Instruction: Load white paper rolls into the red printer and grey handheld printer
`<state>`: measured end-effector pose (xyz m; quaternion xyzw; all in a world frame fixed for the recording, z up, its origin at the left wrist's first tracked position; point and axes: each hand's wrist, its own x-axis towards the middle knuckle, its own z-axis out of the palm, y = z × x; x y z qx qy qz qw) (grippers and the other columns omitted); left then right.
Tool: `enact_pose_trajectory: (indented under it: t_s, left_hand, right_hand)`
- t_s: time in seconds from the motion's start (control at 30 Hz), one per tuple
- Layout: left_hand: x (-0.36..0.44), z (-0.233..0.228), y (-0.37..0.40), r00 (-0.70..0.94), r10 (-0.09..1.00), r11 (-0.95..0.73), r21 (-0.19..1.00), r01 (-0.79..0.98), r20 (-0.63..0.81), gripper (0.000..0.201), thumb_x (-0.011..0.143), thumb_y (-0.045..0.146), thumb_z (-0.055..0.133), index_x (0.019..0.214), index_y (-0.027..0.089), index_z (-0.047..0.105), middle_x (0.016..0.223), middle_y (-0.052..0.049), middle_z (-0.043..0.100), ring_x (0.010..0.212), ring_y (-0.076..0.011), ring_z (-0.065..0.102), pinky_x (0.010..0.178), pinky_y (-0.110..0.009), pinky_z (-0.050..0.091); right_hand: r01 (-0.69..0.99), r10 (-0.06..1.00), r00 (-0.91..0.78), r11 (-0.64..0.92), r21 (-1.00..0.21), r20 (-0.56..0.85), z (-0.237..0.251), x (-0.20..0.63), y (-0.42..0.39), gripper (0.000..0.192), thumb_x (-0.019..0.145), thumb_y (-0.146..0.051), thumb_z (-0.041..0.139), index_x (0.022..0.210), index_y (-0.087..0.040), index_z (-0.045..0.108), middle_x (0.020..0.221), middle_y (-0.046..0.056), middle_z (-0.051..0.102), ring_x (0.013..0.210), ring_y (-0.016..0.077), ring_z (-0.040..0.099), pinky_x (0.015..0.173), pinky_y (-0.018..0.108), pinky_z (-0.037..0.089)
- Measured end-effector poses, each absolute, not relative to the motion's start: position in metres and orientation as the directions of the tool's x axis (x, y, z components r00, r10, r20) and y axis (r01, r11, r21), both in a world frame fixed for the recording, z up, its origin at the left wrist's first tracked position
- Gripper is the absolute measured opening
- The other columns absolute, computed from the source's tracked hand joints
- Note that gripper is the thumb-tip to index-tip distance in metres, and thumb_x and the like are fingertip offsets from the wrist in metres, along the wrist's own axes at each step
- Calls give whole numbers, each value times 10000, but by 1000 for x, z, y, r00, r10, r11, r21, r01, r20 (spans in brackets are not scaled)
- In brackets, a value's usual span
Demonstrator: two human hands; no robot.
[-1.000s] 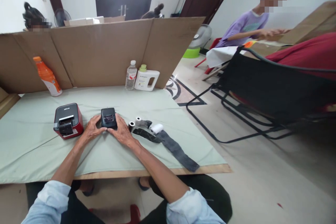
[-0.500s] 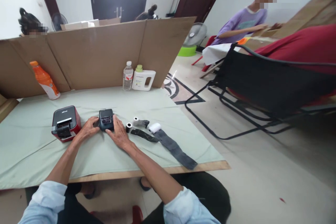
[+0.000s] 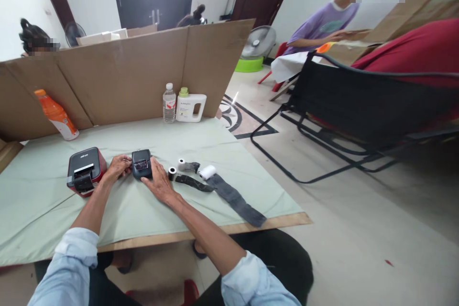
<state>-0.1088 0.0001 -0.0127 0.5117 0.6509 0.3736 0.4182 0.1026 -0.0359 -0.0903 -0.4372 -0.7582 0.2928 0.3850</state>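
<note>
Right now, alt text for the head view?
Left hand and right hand hold a small black label printer on a pale green cloth-covered table. A red-and-black printer sits left, paper rolls with dark strips right.

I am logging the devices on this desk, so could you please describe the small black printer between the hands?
The small black plastic box-shaped printer sits upright on the pale green table cover, right of the red and black printer. Its top shows a dark glossy window. The left hand touches its left side, the right hand its right front.
</note>
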Motion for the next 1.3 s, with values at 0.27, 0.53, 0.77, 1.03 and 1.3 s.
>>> enact_pose_trajectory:
  t_s: [0.27,0.53,0.77,1.03,1.3]
  left_hand:
    - [-108,-6,-2,-123,961,273,911,309,-246,684,703,175,712,1382,109,664,558,31,649,410,-103,536,381,-175,340]
    - [-109,-14,7,-156,953,297,902,313,-259,727,682,178,697,1403,96,670,493,25,617,377,-112,487,368,-190,281]
    - [-103,-15,-8,-165,978,173,935,308,-126,722,695,243,715,1406,130,661,911,-78,776,627,-146,663,466,-194,439]
    - [-99,-10,-11,-88,996,-7,967,254,31,791,650,557,848,1306,138,705,1173,-145,759,1003,-268,708,779,-332,581]
    - [-88,5,23,-272,959,10,955,295,74,680,635,761,817,904,147,704,856,-74,718,870,-251,706,564,-244,505]
  right_hand:
    - [429,893,-309,437,-791,326,-87,102,-37,946,932,-366,674,1703,-165,165,1719,203,308,1591,357,297,1290,581,284]
    - [423,898,-302,426,-799,319,-86,104,-38,971,923,-377,686,1702,-134,160,1707,214,326,1568,360,329,1291,562,283]
    - [402,890,-295,446,-800,348,-86,105,-38,950,922,-372,690,1699,-168,183,1701,199,339,1576,356,324,1285,569,302]
    - [385,886,-288,454,-803,363,-85,106,-37,935,918,-389,701,1694,-205,214,1681,176,387,1539,360,387,1265,573,339]
    - [399,900,-276,427,-811,338,-80,105,-40,949,896,-366,697,1686,-147,219,1659,206,410,1530,361,399,1263,553,348]
